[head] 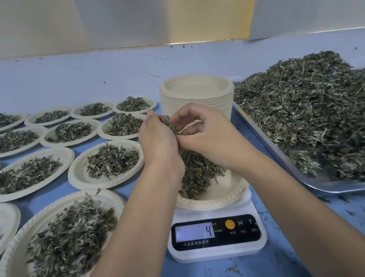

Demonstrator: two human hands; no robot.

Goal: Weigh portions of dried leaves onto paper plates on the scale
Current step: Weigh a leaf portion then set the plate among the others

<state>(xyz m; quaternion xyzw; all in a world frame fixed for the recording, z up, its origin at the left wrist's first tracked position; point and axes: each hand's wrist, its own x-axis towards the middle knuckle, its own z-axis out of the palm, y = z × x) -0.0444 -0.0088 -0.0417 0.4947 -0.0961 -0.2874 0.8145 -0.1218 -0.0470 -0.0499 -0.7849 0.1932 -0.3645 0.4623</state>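
A white digital scale [216,238] stands at the centre front, its display showing 4. On it sits a paper plate [217,200] with a heap of dried leaves [195,173]. Above that plate my left hand [157,138] grips a small clump of dried leaves [169,122]. My right hand [204,133] pinches at the same clump with thumb and fingers. Both hands touch each other over the plate.
Several filled paper plates [108,164] cover the blue table to the left. A tall stack of empty paper plates [196,94] stands behind the scale. A metal tray [279,160] on the right holds a big pile of dried leaves [317,109]. Leaf crumbs litter the front right.
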